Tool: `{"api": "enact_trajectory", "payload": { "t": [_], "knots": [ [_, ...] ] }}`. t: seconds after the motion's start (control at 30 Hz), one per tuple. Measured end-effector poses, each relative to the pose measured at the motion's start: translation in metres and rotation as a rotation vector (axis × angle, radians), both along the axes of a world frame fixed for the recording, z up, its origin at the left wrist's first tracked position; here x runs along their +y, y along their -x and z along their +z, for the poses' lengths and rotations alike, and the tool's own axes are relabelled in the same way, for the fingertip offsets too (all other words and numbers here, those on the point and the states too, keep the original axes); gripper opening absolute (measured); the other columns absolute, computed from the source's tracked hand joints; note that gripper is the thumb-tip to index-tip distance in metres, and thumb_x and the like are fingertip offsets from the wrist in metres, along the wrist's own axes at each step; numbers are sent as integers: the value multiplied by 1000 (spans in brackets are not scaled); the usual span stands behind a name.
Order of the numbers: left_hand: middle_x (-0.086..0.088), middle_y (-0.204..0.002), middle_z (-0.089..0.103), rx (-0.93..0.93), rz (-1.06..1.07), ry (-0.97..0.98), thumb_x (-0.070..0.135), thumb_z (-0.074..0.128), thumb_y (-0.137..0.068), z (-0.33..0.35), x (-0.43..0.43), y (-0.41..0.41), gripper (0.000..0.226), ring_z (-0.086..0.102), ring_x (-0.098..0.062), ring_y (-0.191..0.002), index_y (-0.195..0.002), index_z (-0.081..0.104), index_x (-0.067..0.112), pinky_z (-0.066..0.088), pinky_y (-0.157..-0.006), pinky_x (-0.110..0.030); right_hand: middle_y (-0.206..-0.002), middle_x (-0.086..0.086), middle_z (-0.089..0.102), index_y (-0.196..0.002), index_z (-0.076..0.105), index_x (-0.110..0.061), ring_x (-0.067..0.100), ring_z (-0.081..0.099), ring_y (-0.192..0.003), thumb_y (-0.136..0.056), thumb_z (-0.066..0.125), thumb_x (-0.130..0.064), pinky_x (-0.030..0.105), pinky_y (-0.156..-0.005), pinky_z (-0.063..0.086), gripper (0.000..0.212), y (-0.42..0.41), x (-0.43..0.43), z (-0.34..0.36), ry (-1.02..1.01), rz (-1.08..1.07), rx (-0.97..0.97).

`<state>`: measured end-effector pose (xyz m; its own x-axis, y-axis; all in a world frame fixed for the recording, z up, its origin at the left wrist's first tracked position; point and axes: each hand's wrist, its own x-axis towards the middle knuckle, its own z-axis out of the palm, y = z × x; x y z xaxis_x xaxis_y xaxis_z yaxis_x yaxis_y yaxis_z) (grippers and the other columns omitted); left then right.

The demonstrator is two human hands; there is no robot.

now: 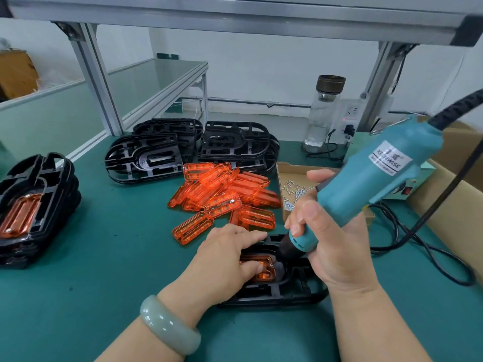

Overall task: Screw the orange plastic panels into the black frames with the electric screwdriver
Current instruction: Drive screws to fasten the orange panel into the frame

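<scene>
Left hand is flat on the job, fingers laid out and pressing down on the see-through orange plastic panel. That panel sits in the middle opening of the black oval plastic frame, which is lying on the green bench mat right in front of me. The pale green stone bangle is on that wrist.

Right hand is wrapped round the lower barrel of the teal corded electric screwdriver. It's tilted, with the dark nose pointing down-left at the right end of the panel, just beside my left fingertips. Can't make out the bit itself, it's blurred in there.

Behind the frame is the loose heap of orange panels, and just right of the heap is the shallow cardboard tray of small silver screws. Further back are the stacks of bare black frames. Over at the left edge is another stack of black frames, and its top one has an orange panel in it. A clear glass bottle with a dark cap stands at the back by the wall socket.
</scene>
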<state>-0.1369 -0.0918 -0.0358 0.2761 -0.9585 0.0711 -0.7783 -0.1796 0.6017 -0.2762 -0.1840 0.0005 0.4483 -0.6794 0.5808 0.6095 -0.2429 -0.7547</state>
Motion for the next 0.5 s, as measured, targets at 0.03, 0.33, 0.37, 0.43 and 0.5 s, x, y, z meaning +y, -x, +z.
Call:
{"api": "enact_trajectory", "payload": {
  "t": [0.03,0.33,0.37,0.43,0.5],
  "knots": [
    [13,-128,46,-4,0,2,35,69,-83,0,0,0,56,38,-12,-123,-134,47,44,32,-108,-35,-61,-4,54,-108,58,-26,13,52,-51,-81,62,-15,29,-59,48,29,0,0,0,6,2,-2],
    [16,-127,47,-4,-4,15,36,69,-83,-2,0,-2,56,38,-10,-123,-133,47,45,32,-108,-34,-64,-6,55,-107,62,-30,11,52,-51,-81,66,-18,28,-59,49,29,1,0,0,-34,24,-46],
    [16,-127,46,-9,-5,17,37,69,-83,-2,1,-2,56,37,-9,-122,-133,47,45,32,-108,-33,-64,-6,55,-108,62,-30,11,52,-51,-81,70,-21,27,-60,49,30,1,0,0,-31,23,-46],
    [18,-126,46,-17,-8,21,37,68,-83,-2,1,-2,55,36,-8,-122,-133,47,46,30,-108,-32,-64,-7,56,-110,61,-29,11,53,-52,-81,75,-27,28,-60,49,33,1,1,1,-30,23,-44],
    [18,-126,45,-19,-10,24,38,68,-83,-2,1,-2,55,35,-8,-122,-133,46,47,30,-108,-31,-64,-7,56,-112,60,-28,11,53,-52,-81,76,-31,29,-60,49,35,2,1,1,-33,28,-42]
  ]
}}
